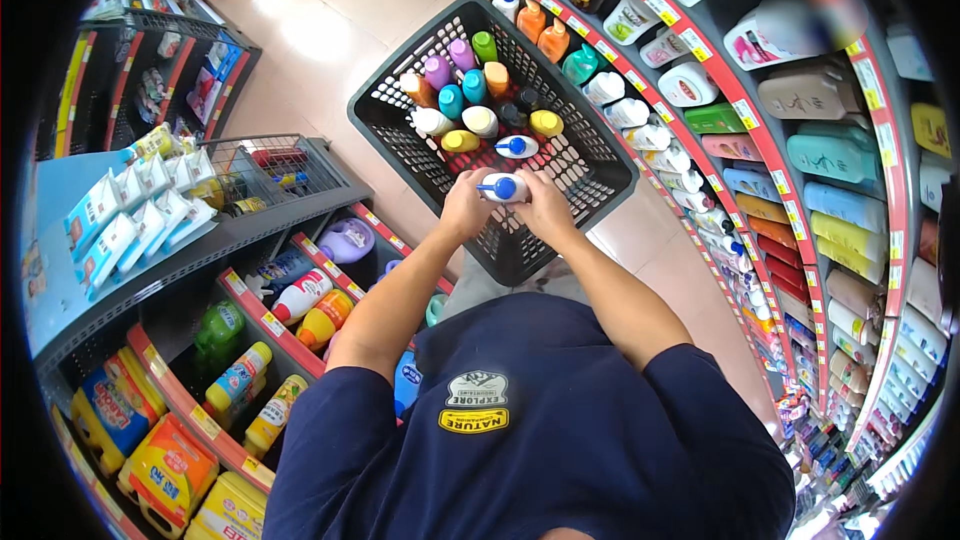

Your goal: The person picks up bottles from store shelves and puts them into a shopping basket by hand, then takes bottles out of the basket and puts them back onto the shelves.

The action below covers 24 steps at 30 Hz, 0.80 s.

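Over the near part of a dark shopping basket [480,258], I hold a white pump bottle [503,187] with a blue pump head. My left hand [466,206] wraps its left side and my right hand [544,208] its right side. Just beyond it in the basket stands another white pump bottle [517,147] with a blue top. Farther in are several upright bottles, among them a purple one [437,71], a teal one [450,100], an orange one [417,89], a white-capped one [480,121] and a yellow-capped one [546,123]. My fingertips are partly hidden behind the held bottle.
Tall shelves with red price rails [735,105] and many bottles curve along the right. On the left are shelves of detergent bottles [300,297] and jugs, a wire basket [262,175], and white-and-blue packs [110,195] on a blue surface. Light floor tiles [310,60] lie beyond.
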{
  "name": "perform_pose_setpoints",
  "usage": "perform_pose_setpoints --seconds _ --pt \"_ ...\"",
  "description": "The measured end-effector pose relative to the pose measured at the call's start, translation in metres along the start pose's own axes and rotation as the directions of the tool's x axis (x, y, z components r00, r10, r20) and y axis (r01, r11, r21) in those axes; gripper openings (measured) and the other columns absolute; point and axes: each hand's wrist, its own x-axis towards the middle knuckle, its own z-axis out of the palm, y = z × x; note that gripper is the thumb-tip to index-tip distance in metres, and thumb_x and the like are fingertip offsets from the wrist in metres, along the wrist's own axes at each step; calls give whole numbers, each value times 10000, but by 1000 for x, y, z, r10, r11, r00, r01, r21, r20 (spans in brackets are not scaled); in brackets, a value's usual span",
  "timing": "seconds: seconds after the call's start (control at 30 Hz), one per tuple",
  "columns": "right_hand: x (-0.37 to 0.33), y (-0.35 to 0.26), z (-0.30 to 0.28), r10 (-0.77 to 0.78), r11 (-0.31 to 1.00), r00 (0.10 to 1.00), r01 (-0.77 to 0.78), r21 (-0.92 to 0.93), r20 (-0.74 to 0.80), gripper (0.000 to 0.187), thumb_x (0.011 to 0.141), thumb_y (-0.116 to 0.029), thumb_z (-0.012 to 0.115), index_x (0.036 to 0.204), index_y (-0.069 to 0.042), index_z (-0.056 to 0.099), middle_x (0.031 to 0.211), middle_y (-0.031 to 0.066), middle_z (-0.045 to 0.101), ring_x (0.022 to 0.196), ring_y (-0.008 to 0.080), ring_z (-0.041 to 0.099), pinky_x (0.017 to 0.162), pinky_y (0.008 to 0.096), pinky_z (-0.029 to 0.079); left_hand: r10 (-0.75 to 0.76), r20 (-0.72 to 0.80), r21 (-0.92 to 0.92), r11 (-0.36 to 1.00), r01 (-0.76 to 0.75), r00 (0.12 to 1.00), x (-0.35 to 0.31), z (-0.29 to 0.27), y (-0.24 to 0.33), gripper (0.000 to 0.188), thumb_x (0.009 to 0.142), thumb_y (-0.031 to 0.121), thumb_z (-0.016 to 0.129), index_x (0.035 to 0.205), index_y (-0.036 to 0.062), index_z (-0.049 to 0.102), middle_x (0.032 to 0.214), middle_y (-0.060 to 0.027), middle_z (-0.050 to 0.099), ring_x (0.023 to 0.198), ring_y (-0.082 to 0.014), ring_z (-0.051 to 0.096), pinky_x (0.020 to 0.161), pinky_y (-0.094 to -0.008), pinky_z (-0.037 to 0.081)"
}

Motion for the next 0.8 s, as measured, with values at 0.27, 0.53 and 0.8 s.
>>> perform_pose_setpoints --seconds 0.27,0.53,0.8 --pt "46 34 81 93 995 983 -86 53 -156 470 756 -18 707 1200 -18 552 1164 201 578 1008 377 604 833 404 503 -279 -60 -124 955 270 958 39 35 -64 511 771 67 663 1267 47 539 1176 -218 608 1106 -362 595 927 -398 483" --pt "46 56 104 286 957 951 -277 87 -120 504 788 -8 663 1271 -33 521 1215 197 574 1064 362 601 867 399 504 -456 19 -398 813 425 890 52 51 -61 495 838 135 666 1301 56 508 1047 -162 670 976 -278 661 838 -351 519" --pt "47 46 108 260 965 958 -255 59 -123 549 808 -35 637 1328 -33 461 1251 240 549 1119 397 563 936 428 468 -598 144 -596 584 552 788 53 69 -92 625 815 101 674 1376 17 411 1003 -130 664 787 -192 676 588 -308 539"
